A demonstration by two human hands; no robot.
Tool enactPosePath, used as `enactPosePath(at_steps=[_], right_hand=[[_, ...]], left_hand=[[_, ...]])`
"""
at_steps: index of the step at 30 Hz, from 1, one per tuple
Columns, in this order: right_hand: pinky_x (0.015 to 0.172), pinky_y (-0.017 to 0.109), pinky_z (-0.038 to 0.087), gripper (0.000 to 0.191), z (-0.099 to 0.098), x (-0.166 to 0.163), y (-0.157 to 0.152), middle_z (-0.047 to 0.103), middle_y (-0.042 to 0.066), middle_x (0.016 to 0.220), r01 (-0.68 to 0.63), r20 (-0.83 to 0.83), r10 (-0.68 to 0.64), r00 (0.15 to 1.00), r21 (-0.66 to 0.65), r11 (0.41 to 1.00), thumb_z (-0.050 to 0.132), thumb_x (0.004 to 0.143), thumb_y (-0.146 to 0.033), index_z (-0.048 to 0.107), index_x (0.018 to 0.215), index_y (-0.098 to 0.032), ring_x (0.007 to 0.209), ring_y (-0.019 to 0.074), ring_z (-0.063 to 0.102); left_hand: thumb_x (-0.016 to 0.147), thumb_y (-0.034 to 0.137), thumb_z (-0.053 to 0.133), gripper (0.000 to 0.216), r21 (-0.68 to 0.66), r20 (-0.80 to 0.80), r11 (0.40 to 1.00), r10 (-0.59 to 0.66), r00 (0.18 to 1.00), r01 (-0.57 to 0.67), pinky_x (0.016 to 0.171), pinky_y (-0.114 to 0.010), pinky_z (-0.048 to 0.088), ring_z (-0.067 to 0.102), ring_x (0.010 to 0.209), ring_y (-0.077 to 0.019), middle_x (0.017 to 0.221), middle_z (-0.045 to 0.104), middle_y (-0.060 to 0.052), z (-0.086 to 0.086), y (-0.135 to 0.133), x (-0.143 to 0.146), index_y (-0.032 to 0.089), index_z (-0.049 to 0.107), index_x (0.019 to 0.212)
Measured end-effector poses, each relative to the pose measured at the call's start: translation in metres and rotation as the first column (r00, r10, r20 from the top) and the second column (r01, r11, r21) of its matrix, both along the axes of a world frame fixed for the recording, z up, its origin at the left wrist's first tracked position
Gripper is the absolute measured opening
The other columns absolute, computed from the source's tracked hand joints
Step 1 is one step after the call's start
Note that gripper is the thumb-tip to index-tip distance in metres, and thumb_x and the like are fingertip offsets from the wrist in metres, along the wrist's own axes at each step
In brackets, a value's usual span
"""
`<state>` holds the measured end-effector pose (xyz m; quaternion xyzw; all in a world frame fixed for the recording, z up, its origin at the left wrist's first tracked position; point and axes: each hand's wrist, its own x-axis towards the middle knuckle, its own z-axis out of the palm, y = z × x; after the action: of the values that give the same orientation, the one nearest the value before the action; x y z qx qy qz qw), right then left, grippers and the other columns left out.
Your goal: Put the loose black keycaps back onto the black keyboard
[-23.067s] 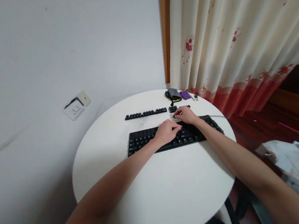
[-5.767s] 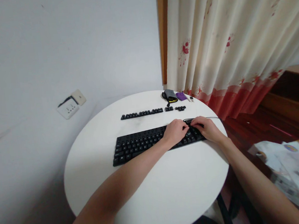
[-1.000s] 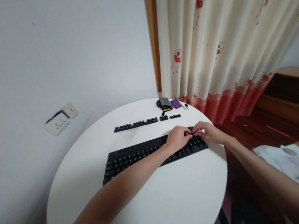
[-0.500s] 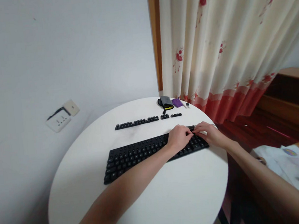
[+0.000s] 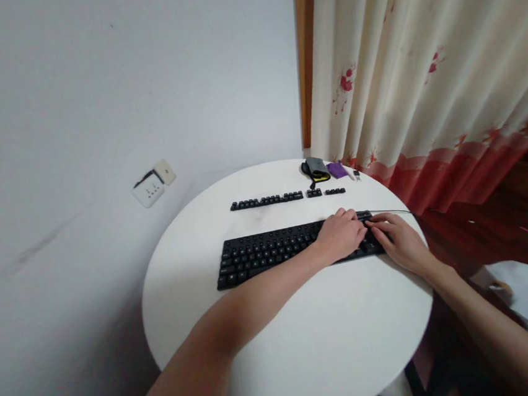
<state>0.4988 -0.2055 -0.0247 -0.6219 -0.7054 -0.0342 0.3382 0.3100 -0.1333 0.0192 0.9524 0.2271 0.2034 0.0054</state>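
As I judge it, the likeliest slip is a small part springing loose at the right end of the black full-size plastic keyboard (image 5: 269, 255). Both hands crowd the same few keys close to the rim of the round white table (image 5: 306, 343), so anything popping free under the fingers could skip over the edge just past the right hand. A hard sideways tug might also drag the keyboard, whose thin black cable (image 5: 390, 211) trails off that same side. The left hand (image 5: 342, 235) lies knuckles-up, fingers curled down onto the keys. The right hand (image 5: 399, 242) lies flatter, its fingers pointing at the left hand's fingertips and nearly meeting them. Whether either pinches something there I cannot tell — the left hand's knuckles hide the spot. The keyboard lies directly under both hands, its long body stretching away to the left of the left hand. Beyond the hands, well apart, lies a row of loose black keycaps (image 5: 267, 201), with two shorter black keycap clusters (image 5: 324, 191) at its right end. Farther still — near the cream curtain with red flowers (image 5: 420, 71) — sit a grey pouch with yellow trim (image 5: 316, 169) and a small purple item (image 5: 336, 169).
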Motion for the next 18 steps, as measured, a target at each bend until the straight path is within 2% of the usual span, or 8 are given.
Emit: enactPosePath(at_steps=[5, 12, 18], right_hand=[[0.091, 0.040, 0.049, 0.035, 0.000, -0.002, 0.002, 0.064, 0.009, 0.115, 0.018, 0.045, -0.017, 0.999, -0.014, 1.000, 0.044, 0.095, -0.040, 0.072, 0.103, -0.021, 0.106, 0.0255, 0.060], [0.084, 0.038, 0.051, 0.036, -0.004, -0.002, 0.001, 0.065, 0.009, 0.115, 0.065, 0.088, -0.062, 0.994, -0.021, 0.998, 0.043, 0.094, -0.042, 0.073, 0.101, -0.022, 0.101, 0.0254, 0.062], [0.079, 0.037, 0.052, 0.035, -0.012, -0.003, 0.001, 0.063, 0.010, 0.117, 0.129, 0.119, -0.126, 0.985, -0.017, 0.992, 0.044, 0.093, -0.041, 0.073, 0.099, -0.020, 0.096, 0.0253, 0.063]], left_hand=[[0.097, 0.038, 0.043, 0.031, 0.049, -0.034, 0.998, 0.031, 0.999, -0.029, 0.089, -0.039, 0.046, 0.050, 0.106, -0.0240, 0.108, 0.058, -0.009, -0.003, -0.008, -0.004, 0.018, 0.067, 0.103], [0.098, 0.038, 0.040, 0.032, 0.034, -0.025, 0.998, 0.057, 0.998, -0.057, 0.090, -0.039, 0.046, 0.050, 0.108, -0.0227, 0.114, 0.058, -0.007, -0.011, -0.013, -0.005, 0.018, 0.062, 0.110], [0.099, 0.037, 0.038, 0.034, 0.014, -0.006, 0.998, 0.058, 0.998, -0.058, 0.091, -0.039, 0.046, 0.051, 0.108, -0.0221, 0.116, 0.059, -0.007, -0.007, -0.015, -0.009, 0.022, 0.058, 0.121]])
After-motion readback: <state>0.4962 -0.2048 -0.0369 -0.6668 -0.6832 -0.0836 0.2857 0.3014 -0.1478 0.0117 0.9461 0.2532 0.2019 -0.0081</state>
